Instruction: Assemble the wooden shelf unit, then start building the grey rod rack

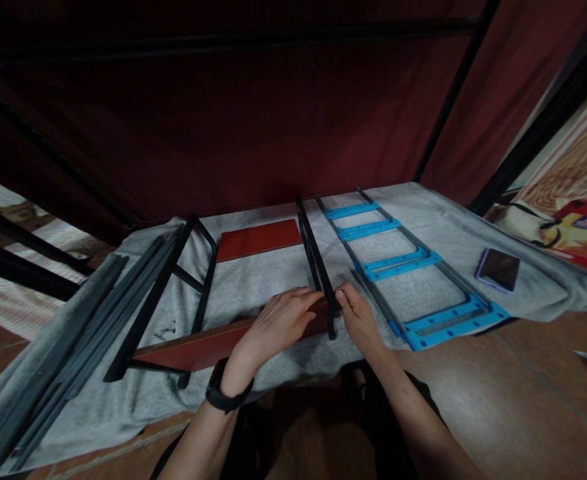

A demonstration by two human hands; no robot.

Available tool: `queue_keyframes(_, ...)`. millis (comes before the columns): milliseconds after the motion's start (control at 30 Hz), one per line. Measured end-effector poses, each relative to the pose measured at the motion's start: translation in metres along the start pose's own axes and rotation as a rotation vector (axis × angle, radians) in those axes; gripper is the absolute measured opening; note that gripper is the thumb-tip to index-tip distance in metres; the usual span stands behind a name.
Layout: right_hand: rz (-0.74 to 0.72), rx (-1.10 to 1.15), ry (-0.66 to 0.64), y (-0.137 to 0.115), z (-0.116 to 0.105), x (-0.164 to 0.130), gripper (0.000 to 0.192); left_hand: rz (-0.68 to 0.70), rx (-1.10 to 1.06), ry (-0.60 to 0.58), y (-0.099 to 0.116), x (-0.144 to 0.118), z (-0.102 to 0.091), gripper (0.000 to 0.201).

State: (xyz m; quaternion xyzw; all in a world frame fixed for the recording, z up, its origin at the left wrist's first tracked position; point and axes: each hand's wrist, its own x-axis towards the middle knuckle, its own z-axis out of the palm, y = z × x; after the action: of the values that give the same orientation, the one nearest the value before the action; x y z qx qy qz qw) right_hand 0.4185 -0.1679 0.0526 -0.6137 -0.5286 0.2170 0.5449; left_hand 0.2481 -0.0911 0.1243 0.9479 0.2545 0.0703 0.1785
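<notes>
A reddish-brown board (193, 348) stands on its edge between two black metal side frames, the left frame (150, 300) and the right frame (314, 250). My left hand (286, 317) lies over the board's right end, fingers across the top edge and thumb down its front, close to the right frame. Against that frame's outer side, my right hand (359, 319) is closed, thumb and fingers pinched together. Whatever lies in that pinch is hidden. A second reddish board (259, 240) rests flat farther back between the frames.
Grey cloth (446, 230) lies under everything. Dark grey tubes (86, 347) are bundled at the left. Rails with blue plastic crosspieces (403, 267) lie to the right, near a phone (498, 269). Small metal pieces (166, 330) sit inside the left frame. Behind hangs dark red fabric (253, 127) on black bars.
</notes>
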Motion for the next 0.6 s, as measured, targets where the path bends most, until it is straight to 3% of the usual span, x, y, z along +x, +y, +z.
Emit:
queue_keyframes(367,-0.024,0.05,-0.043,-0.0004,-0.0077,-0.0032,0.024,0.005,-0.014,0.0,-0.0009,-0.0018,-0.0002,0.042)
queue_keyframes(600,0.037,0.041,-0.036,-0.0022,-0.0026,0.0001,0.035,0.006,0.005,-0.004,0.0032,-0.001,-0.0005,0.042)
